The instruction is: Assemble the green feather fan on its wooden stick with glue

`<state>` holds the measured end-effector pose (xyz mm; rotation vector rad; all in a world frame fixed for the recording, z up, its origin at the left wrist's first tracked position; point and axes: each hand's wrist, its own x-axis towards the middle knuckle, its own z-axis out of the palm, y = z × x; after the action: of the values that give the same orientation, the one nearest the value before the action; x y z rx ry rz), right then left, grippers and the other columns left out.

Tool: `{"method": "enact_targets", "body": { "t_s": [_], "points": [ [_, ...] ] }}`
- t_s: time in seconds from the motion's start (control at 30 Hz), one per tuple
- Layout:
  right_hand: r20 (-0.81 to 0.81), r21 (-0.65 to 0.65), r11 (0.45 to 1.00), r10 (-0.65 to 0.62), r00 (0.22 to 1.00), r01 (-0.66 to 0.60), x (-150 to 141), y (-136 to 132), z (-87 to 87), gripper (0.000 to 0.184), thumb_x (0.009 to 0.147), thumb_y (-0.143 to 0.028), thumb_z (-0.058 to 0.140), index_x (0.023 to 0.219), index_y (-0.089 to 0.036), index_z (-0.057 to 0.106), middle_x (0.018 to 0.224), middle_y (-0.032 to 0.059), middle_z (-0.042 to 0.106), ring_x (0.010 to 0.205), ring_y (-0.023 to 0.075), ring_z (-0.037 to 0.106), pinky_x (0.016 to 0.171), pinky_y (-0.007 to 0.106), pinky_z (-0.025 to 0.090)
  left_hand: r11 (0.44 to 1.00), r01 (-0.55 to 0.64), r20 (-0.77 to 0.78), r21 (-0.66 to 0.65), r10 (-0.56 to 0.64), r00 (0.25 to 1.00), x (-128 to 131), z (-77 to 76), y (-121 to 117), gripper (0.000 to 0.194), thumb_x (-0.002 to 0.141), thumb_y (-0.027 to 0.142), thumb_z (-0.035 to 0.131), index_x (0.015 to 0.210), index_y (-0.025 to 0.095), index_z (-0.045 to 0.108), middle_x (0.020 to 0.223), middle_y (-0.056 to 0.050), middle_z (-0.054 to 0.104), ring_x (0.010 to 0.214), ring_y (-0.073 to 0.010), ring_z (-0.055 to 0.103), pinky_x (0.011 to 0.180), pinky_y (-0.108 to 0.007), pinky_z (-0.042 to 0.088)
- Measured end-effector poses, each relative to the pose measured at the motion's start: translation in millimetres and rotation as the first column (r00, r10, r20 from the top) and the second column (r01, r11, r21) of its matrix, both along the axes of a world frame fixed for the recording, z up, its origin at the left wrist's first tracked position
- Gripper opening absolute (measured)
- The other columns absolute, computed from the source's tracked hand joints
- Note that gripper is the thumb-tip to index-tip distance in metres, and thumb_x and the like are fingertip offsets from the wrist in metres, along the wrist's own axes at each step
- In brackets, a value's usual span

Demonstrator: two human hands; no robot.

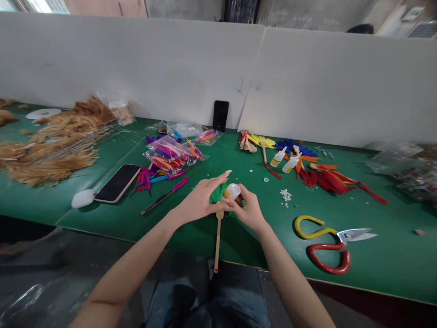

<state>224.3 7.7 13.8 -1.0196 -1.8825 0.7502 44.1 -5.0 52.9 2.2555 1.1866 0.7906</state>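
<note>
My left hand (200, 197) is open in a wide C, its fingers stretched out and its thumb across the top of a slim wooden handle (218, 241). Green feathers (215, 197) show behind that thumb, partly hidden. In my right hand (250, 208) is a small white glue bottle (233, 191) with a yellow label, tilted over the top of the handle. Its nozzle is hidden by my fingers. The lower end of the handle reaches past the table's front edge.
Yellow-and-red-handled scissors (336, 241) lie at right, near small white beads (286, 196). Two more glue bottles (285, 159) lie among coloured feathers (321, 177). Bagged feathers (170, 152), a phone (118, 183) and tan fibre bundles (68, 136) are at left. Another phone (221, 115) leans against the white board.
</note>
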Motion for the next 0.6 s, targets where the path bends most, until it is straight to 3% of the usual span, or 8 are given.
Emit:
{"method": "enact_targets", "body": {
  "t_s": [0.07, 0.13, 0.2, 0.4, 0.5, 0.6],
  "points": [
    [-0.013, -0.001, 1.0, -0.029, 0.999, 0.029, 2, 0, 1.6, 0.029, 0.079, -0.041, 0.059, 0.07, -0.021, 0.039, 0.051, -0.0088, 0.03, 0.045, 0.0075, 0.029, 0.043, 0.021, 0.023, 0.989, -0.129, 0.099, 0.079, 0.121, 0.988, -3, -9.4, -14, 0.062, 0.081, 0.041, 0.059, 0.135, 0.026, 0.035, 0.129, -0.007, 0.054, 0.12, -0.0242, 0.047, 0.098, -0.039, 0.04],
    [-0.018, -0.004, 0.999, -0.04, 0.999, 0.04, 3, 1, 1.5, 0.028, 0.079, -0.04, 0.058, 0.072, -0.021, 0.038, 0.05, -0.0094, 0.029, 0.043, 0.0074, 0.028, 0.043, 0.021, 0.022, 0.947, -0.29, 0.223, 0.137, 0.256, 0.941, -5, -22.2, -32, 0.037, 0.088, 0.03, 0.051, 0.125, 0.024, 0.047, 0.121, -0.006, 0.059, 0.117, -0.0213, 0.051, 0.097, -0.038, 0.041],
    [-0.007, -0.005, 0.999, -0.032, 0.999, 0.032, 3, 2, 0.1, 0.029, 0.08, -0.04, 0.058, 0.072, -0.022, 0.037, 0.05, -0.0098, 0.029, 0.043, 0.0074, 0.028, 0.042, 0.021, 0.022, 0.92, -0.355, 0.283, 0.169, 0.299, 0.911, -7, -35.4, -51, 0.025, 0.089, 0.02, 0.048, 0.112, 0.023, 0.056, 0.115, -0.006, 0.062, 0.115, -0.0202, 0.052, 0.096, -0.037, 0.043],
    [0.035, 0.011, 1.0, -0.023, 0.999, 0.022, 3, 1, -2.2, 0.028, 0.08, -0.039, 0.057, 0.072, -0.022, 0.035, 0.049, -0.01, 0.029, 0.041, 0.0074, 0.028, 0.042, 0.021, 0.021, 0.865, -0.485, 0.321, 0.13, 0.426, 0.846, -9, -55.4, -89, 0.031, 0.086, 0.011, 0.049, 0.115, 0.02, 0.053, 0.113, -0.007, 0.062, 0.115, -0.0202, 0.052, 0.096, -0.037, 0.044],
    [0.053, 0.024, 0.999, -0.027, 0.998, 0.026, 3, 1, -2.4, 0.028, 0.08, -0.038, 0.057, 0.072, -0.022, 0.034, 0.049, -0.0098, 0.03, 0.041, 0.0076, 0.029, 0.042, 0.021, 0.021, 0.879, -0.432, 0.293, 0.2, 0.367, 0.883, -5, -60.1, -98, 0.037, 0.085, 0.008, 0.049, 0.119, 0.02, 0.051, 0.117, -0.008, 0.06, 0.117, -0.0209, 0.05, 0.095, -0.038, 0.043],
    [0.072, 0.026, 1.0, -0.01, 0.997, 0.008, 2, 0, -3.3, 0.028, 0.081, -0.038, 0.056, 0.072, -0.023, 0.034, 0.049, -0.0094, 0.032, 0.042, 0.0078, 0.031, 0.043, 0.021, 0.022, 0.938, -0.21, 0.158, 0.276, 0.171, 0.973, 2, -67.3, -107, 0.045, 0.083, 0.006, 0.048, 0.127, 0.016, 0.044, 0.123, -0.011, 0.056, 0.12, -0.0216, 0.047, 0.098, -0.038, 0.041]
  ]
}}
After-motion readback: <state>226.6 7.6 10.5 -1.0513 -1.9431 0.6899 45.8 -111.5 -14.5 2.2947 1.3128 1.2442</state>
